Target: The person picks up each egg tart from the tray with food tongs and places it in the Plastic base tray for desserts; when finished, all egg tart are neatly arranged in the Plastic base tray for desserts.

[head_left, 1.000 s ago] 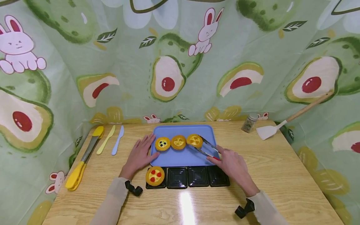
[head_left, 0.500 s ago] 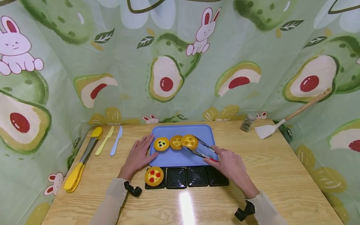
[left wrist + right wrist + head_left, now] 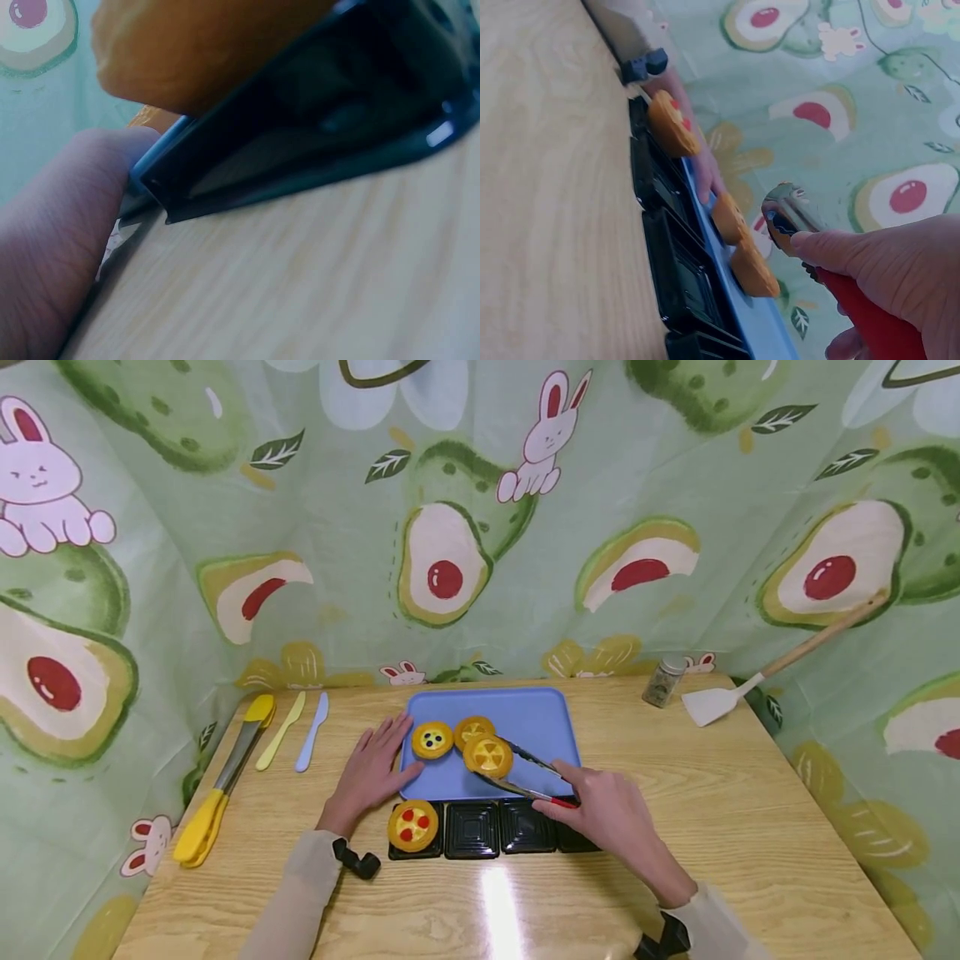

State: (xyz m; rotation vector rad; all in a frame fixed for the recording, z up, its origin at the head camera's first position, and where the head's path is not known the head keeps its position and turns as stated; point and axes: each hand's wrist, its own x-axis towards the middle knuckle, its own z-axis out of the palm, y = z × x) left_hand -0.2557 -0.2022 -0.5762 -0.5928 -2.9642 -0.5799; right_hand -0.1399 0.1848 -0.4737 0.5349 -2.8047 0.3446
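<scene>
My right hand (image 3: 603, 806) grips red-handled metal tongs (image 3: 522, 790). Their tips hold a yellow-topped tart (image 3: 487, 756), raised above the blue tray (image 3: 551, 718). Behind it a similar tart (image 3: 474, 726) is partly covered from the head view. To its left on the tray lies a tart with dark blue dots (image 3: 432, 740). My left hand (image 3: 367, 777) rests at the tray's left edge, fingers spread and straight. In front of the tray, a tart with red dots (image 3: 413, 826) sits in the leftmost black square dish; its side (image 3: 187, 60) fills the top of the left wrist view.
Several black square dishes (image 3: 472, 831) line the tray's front edge; my right hand partly hides the rightmost. At left lie yellow-tipped tongs (image 3: 225, 785), a yellow knife (image 3: 282, 732) and a blue knife (image 3: 312, 732). A spice jar (image 3: 663, 682) and a spatula (image 3: 712, 706) are at back right.
The tongs have lifted the rightmost tart from the tray and carried it left and toward the front edge, past the middle tart. My left hand has stayed at the tray's edge.
</scene>
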